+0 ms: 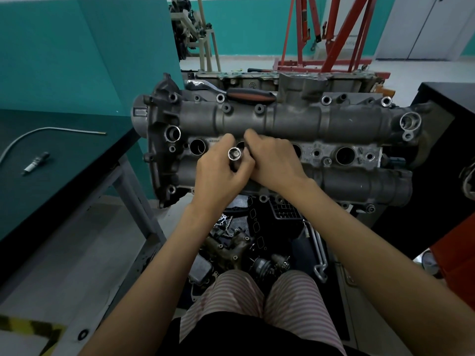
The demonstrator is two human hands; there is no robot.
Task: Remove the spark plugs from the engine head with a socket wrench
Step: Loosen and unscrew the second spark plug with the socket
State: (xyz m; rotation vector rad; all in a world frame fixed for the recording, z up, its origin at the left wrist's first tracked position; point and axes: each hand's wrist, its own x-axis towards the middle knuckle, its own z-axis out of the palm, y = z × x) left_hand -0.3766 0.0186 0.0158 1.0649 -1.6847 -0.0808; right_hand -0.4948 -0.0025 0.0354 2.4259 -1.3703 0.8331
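Note:
The grey engine head (pixel 295 119) lies across the middle of the head view, with a row of round spark plug wells such as the leftmost one (pixel 197 147). My left hand (pixel 221 173) grips a shiny long socket (pixel 234 156), its open hex end facing me. My right hand (pixel 275 160) lies beside it over the second well, fingers curled at the socket's far end; what they hold is hidden. A ratchet wrench with a black and orange handle (pixel 246 95) rests on the head's far side. One removed spark plug (pixel 34 164) lies on the green table.
A green workbench (pixel 64 181) stands at left with a bent metal tube (pixel 30 134). Loose engine parts (pixel 244 242) fill the floor under the head. A black cabinet (pixel 442 150) stands at right, and a red engine hoist (pixel 334 32) behind.

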